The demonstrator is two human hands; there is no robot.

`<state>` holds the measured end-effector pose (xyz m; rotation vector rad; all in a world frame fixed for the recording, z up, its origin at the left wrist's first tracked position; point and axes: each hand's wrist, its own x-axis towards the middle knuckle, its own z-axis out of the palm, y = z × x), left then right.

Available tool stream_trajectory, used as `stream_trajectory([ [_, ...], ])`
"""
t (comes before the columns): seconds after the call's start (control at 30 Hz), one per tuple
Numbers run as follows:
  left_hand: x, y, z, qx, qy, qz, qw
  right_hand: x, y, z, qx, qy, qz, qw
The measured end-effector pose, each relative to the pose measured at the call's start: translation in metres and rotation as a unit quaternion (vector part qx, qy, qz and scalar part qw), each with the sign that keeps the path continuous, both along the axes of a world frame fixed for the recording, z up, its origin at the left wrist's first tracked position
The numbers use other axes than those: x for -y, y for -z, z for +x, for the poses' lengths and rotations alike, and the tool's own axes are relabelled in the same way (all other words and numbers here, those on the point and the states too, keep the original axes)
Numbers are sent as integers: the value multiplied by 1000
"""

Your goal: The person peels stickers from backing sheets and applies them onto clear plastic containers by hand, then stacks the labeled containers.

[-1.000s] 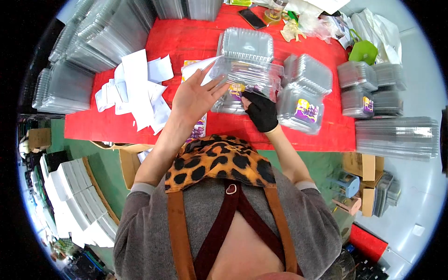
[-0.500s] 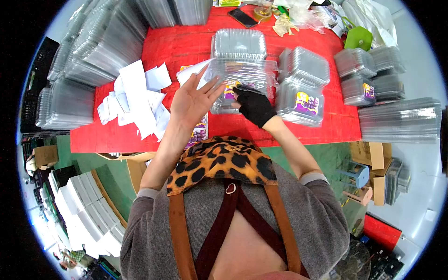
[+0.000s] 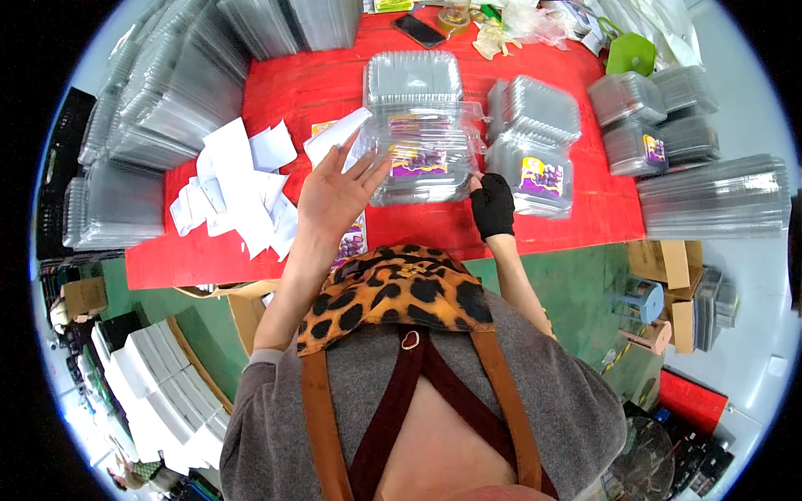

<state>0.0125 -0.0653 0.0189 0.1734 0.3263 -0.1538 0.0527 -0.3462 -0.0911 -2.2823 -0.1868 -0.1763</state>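
Note:
In front of me lies a clear plastic clamshell container (image 3: 422, 185) with its lid raised at the back and a purple and yellow grape label (image 3: 419, 161) on it. My left hand (image 3: 338, 194) is bare, palm up and fingers spread, at the container's left side. My right hand (image 3: 493, 206) wears a black fingerless glove; its fingers are closed at the container's right edge, partly hidden. Left of the container are more printed labels (image 3: 352, 242) and a white paper sheet (image 3: 337, 138). A labelled stack of clamshells (image 3: 541, 177) stands right of my glove.
Crumpled white backing papers (image 3: 242, 179) are heaped on the red table (image 3: 401, 238) at left. Tall stacks of clear containers (image 3: 180, 83) rise behind them. More stacks (image 3: 714, 200) line the right side. A phone (image 3: 419, 31) and tape roll (image 3: 454, 17) lie at the back.
My gloved hand has moved from over the label to the container's right edge, leaving the label uncovered. My left hand stays spread at the left side. The view has shifted slightly.

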Motion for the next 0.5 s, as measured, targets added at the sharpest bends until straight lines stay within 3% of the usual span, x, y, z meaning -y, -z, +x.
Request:
stream_trajectory([
  [0.2,-1,2,-6,-4,8,-3,1000,6,10,8,-38,15,64,997],
  [0.33,-2,9,-7,5,13,-23,1000,12,3,12,-132,38,202,970],
  [0.47,-4,7,-11,-18,13,-54,998,12,-22,24,-304,47,397,864],
  [0.5,-6,7,-14,-24,34,-9,999,14,-14,30,-337,0,536,774],
])
